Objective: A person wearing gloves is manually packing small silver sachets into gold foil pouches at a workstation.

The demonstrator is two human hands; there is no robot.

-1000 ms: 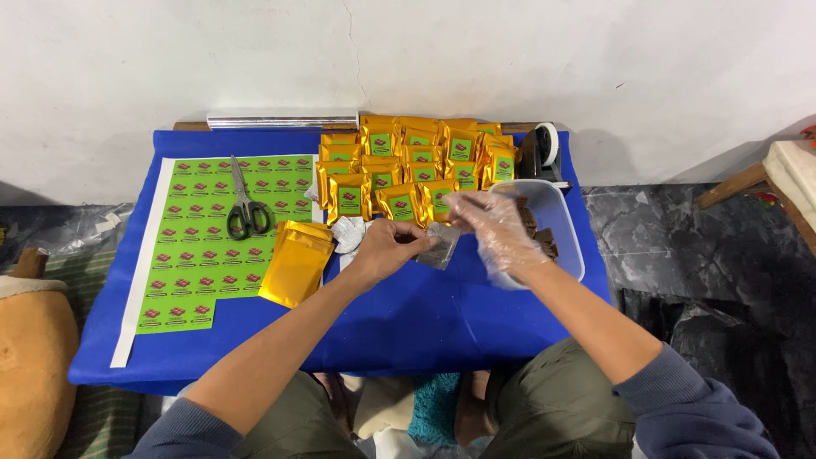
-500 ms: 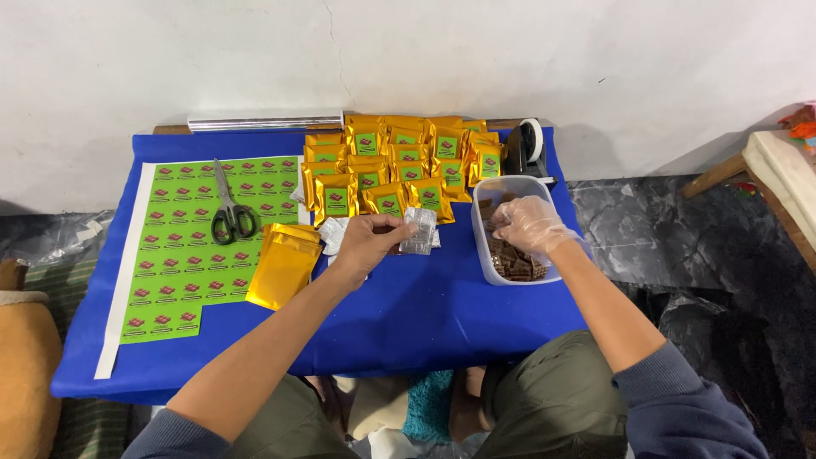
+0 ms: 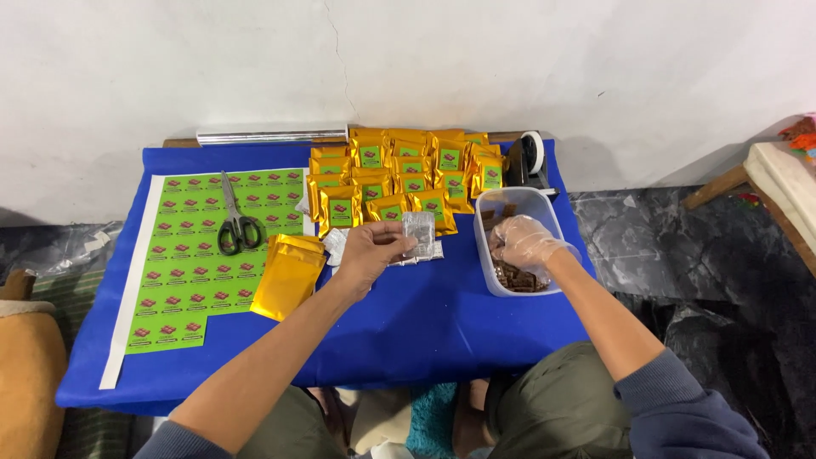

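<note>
My left hand (image 3: 370, 252) holds a small clear plastic pouch (image 3: 419, 235) upright above the blue table (image 3: 408, 314). My right hand (image 3: 523, 242), in a thin clear glove, reaches into a clear plastic tub (image 3: 544, 212) of brown pieces (image 3: 518, 279) at the table's right side. Whether its fingers grip a piece is hidden. A few more clear pouches (image 3: 340, 244) lie flat under and beside my left hand.
Several gold pouches with green labels (image 3: 399, 174) lie in rows at the back. A stack of plain gold pouches (image 3: 289, 274) lies left of my hand. Scissors (image 3: 235, 223) rest on a green sticker sheet (image 3: 200, 255). A foil roll (image 3: 272, 136) and a tape dispenser (image 3: 529, 160) stand at the back.
My right hand left the clear pouch and moved right into the tub. My left hand keeps the pouch raised.
</note>
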